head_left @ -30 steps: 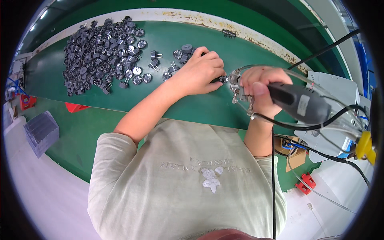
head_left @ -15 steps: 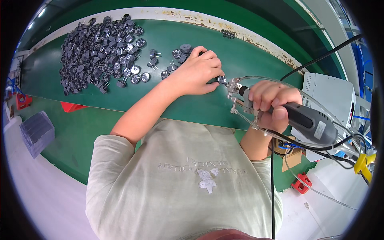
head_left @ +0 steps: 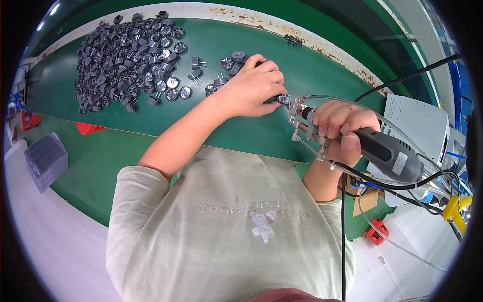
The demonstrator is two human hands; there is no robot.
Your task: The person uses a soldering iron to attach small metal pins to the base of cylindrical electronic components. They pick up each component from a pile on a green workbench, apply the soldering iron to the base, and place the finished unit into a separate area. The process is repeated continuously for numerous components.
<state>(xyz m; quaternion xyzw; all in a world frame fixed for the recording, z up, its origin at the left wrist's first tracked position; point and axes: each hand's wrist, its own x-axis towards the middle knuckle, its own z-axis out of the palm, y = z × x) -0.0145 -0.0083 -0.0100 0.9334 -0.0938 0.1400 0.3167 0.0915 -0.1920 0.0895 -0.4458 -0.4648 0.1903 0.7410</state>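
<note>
My left hand [head_left: 254,85] rests on the green table [head_left: 302,65], fingers closed on a small grey plug part [head_left: 283,99] at its right edge. My right hand [head_left: 342,128] grips a grey powered hand tool [head_left: 387,153]; its metal tip [head_left: 298,111] sits right beside the held part. A few loose plug parts [head_left: 224,64] with metal pins lie just left of my left hand. A big heap of the same grey parts [head_left: 126,55] covers the table's far left.
A light grey box unit [head_left: 420,126] stands at the right, with black cables [head_left: 402,80] and clear tubes running to the tool. A red bin [head_left: 376,232] and a cardboard box [head_left: 366,199] sit below the table's edge. A grey tray stack [head_left: 45,160] lies lower left.
My right hand has swung the tool so its tip reaches the part in my left hand. My left hand has stayed near the loose parts.
</note>
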